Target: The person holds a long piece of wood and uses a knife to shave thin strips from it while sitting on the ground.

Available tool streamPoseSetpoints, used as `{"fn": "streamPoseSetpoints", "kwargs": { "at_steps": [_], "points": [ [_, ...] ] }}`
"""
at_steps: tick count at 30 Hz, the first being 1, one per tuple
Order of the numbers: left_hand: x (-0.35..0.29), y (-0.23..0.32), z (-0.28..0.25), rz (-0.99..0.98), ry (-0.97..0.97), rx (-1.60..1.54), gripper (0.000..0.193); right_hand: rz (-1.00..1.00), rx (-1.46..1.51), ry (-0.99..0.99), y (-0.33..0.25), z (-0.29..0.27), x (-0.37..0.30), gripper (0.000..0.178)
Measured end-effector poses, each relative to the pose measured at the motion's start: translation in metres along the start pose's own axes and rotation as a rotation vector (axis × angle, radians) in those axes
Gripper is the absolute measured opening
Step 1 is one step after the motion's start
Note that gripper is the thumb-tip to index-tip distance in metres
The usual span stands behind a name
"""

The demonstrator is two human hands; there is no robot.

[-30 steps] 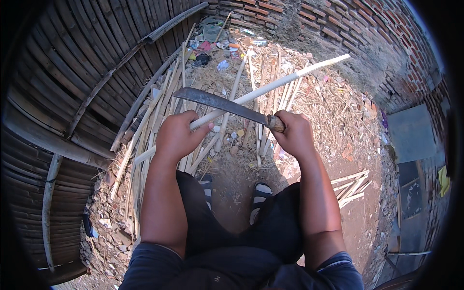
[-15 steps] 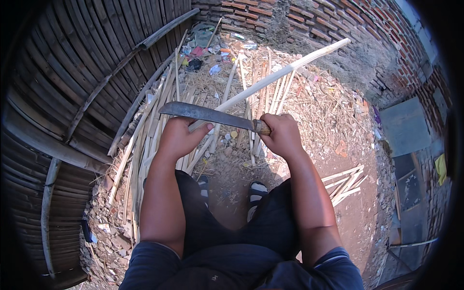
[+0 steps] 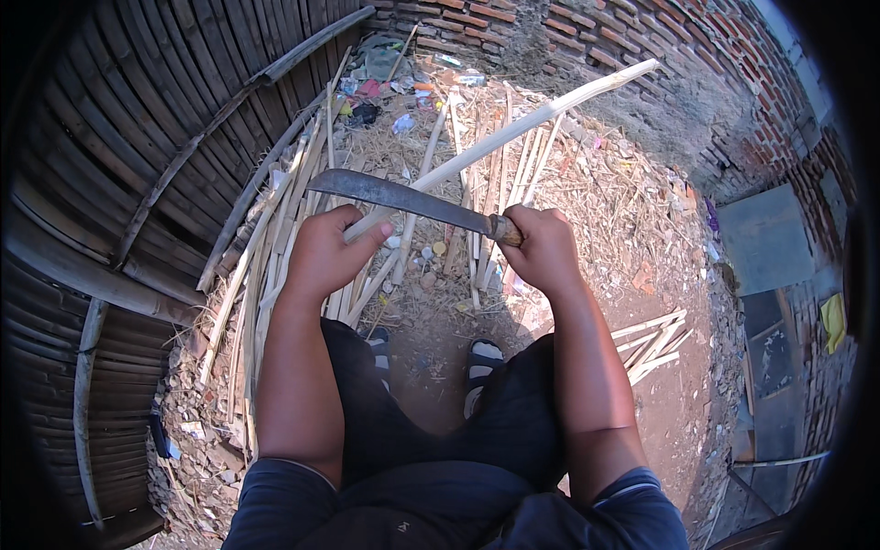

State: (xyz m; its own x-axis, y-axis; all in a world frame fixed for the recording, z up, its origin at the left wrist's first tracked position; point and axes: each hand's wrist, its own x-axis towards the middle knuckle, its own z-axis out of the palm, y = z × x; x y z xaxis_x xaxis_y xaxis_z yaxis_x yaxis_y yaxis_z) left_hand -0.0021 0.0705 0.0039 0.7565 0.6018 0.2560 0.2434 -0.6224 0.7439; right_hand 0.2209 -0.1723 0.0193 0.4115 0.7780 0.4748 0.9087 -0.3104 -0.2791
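Observation:
My right hand (image 3: 543, 249) is wrapped round the wooden handle of a machete (image 3: 403, 197), whose wide dark blade points left. My left hand (image 3: 332, 252) grips the near end of a long pale wooden pole (image 3: 522, 125), its thumb lying along the wood. From that hand the pole slants away up and to the right, its far end in front of the brick wall. The blade crosses over the pole just beyond my left fingers; whether the edge touches the wood I cannot tell. Most of my left fingers are hidden behind the pole.
Split wooden strips (image 3: 266, 266) lie along the slatted wall (image 3: 156, 110) at left. More strips (image 3: 500, 174) rest on the littered ground ahead. A small stack of short sticks (image 3: 655, 344) lies at right. A brick wall (image 3: 623, 37) closes the far side.
The machete has shifted slightly right along with my right hand, and the blade now crosses the pole closer to its middle. My left hand has moved a little left and down with the pole's end.

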Motion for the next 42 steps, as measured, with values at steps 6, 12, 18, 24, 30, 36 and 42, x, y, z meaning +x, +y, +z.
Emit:
{"fn": "streamPoseSetpoints", "kwargs": {
  "at_steps": [6, 12, 18, 24, 30, 36, 42],
  "points": [
    [-0.002, 0.009, -0.003, -0.054, -0.01, -0.002, 0.046, 0.274, 0.099, 0.037, 0.019, 0.001, -0.003, 0.024],
    [-0.002, 0.013, -0.005, -0.093, -0.028, 0.057, 0.041, 0.329, 0.094, 0.023, 0.023, -0.002, -0.004, 0.024],
    [-0.004, 0.013, -0.004, -0.099, -0.053, -0.022, 0.034, 0.119, 0.086, 0.045, 0.013, 0.002, -0.002, 0.02],
    [-0.004, 0.009, -0.004, -0.075, -0.045, -0.001, 0.031, 0.219, 0.116, 0.051, 0.019, 0.005, -0.004, 0.023],
    [-0.003, 0.015, -0.001, -0.148, -0.051, 0.115, 0.034, 0.271, 0.155, 0.029, 0.017, 0.002, -0.002, 0.027],
    [-0.003, 0.021, -0.005, -0.175, 0.001, 0.256, 0.05, 0.252, 0.156, 0.018, 0.012, 0.002, -0.003, 0.024],
    [-0.003, 0.019, 0.001, -0.129, 0.037, 0.307, 0.058, 0.181, 0.122, 0.013, 0.01, 0.009, -0.002, 0.023]
  ]
}}
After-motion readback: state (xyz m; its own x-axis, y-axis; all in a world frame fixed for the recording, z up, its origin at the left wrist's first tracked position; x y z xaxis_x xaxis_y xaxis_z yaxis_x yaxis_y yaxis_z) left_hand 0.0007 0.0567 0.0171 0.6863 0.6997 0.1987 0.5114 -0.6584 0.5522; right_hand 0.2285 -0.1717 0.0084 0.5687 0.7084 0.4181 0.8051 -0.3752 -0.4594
